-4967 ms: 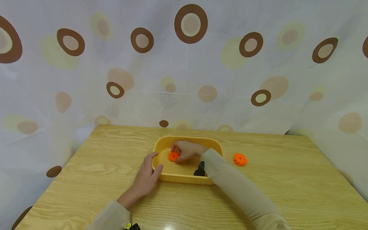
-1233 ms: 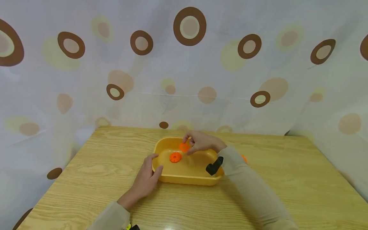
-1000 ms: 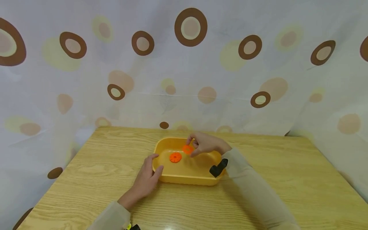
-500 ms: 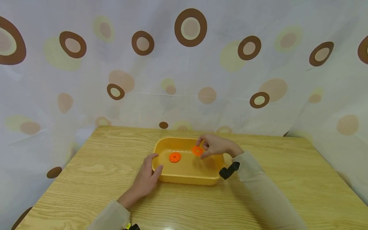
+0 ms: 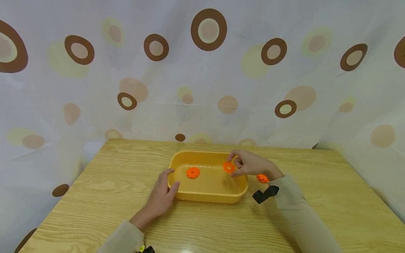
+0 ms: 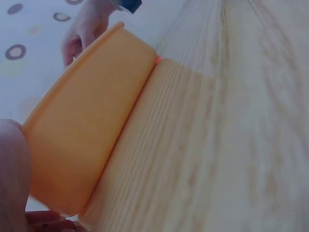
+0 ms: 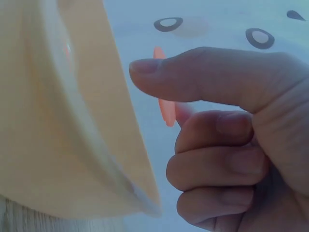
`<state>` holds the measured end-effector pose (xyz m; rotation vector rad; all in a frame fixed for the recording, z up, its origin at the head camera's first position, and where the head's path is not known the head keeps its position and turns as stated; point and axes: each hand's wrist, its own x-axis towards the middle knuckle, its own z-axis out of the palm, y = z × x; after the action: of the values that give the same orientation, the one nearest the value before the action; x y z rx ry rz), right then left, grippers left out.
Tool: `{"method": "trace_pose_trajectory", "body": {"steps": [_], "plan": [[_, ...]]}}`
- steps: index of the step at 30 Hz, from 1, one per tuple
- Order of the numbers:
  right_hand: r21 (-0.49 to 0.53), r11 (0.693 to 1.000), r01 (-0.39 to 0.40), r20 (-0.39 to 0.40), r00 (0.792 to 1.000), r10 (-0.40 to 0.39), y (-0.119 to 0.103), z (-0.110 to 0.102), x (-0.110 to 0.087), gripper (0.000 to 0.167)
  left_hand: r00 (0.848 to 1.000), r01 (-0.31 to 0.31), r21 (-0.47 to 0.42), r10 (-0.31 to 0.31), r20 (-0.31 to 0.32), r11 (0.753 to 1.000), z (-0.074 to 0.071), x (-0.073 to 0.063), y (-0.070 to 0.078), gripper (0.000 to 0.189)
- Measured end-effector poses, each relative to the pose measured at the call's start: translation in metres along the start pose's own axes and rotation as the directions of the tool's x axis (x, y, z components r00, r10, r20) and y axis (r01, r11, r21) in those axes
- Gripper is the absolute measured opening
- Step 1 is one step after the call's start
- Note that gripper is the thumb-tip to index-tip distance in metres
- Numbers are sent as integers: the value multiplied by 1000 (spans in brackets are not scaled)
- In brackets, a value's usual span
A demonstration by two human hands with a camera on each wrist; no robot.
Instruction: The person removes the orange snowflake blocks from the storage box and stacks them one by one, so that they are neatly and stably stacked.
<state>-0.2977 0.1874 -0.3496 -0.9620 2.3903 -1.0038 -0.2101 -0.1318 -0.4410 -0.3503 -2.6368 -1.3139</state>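
My right hand [image 5: 250, 163] pinches an orange notched plastic disc [image 5: 229, 167] between thumb and index finger, above the right part of a yellow plastic tray [image 5: 209, 198]. In the right wrist view the disc [image 7: 167, 110] stands edge-on behind the thumb, while the other fingers are curled in. At the tray's left end, my left hand [image 5: 160, 193] holds the corner, its thumb at the front rim and its fingers along the side. Another orange notched disc [image 5: 193, 172] lies flat on the tray floor, left of the middle.
More orange notched plastic [image 5: 262, 178] lies on the wooden table [image 5: 202, 225] right of the tray, partly covered by my right wrist. A black wrist camera [image 5: 265, 194] sticks out from the right sleeve. Patterned cloth [image 5: 202, 80] hangs behind the table.
My right hand has carried its pinched disc rightward across the tray, leaving the other disc at the left. The orange plastic outside the tray shows again. My left hand has stayed put.
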Motion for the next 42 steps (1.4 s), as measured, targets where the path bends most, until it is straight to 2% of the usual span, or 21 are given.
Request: {"method": "trace_pose_trajectory", "body": {"steps": [9,18,24,30,36,42], "plan": [[77,997,-6,-71,997,11,18,-5,-24,42,1000,-14,5,14,2,1000,2,0,-1,44],[84,994,-71,-120,990,81,30,-15,-40,44,1000,-21,2,21,10,1000,0,2,0,45],[91,992,-88,-102,990,98,44,-29,-45,44,1000,-21,1,21,0,1000,-2,4,1,45],[58,984,-168,-70,983,172,64,-39,-54,39,1000,-29,-4,29,-4,1000,-3,5,2,45],[66,966,-249,-42,967,252,81,-40,-63,39,1000,-25,2,25,7,1000,-3,3,3,44],[104,950,-295,-34,953,300,91,-36,-68,45,1000,-18,16,18,14,1000,-1,0,2,44]]}}
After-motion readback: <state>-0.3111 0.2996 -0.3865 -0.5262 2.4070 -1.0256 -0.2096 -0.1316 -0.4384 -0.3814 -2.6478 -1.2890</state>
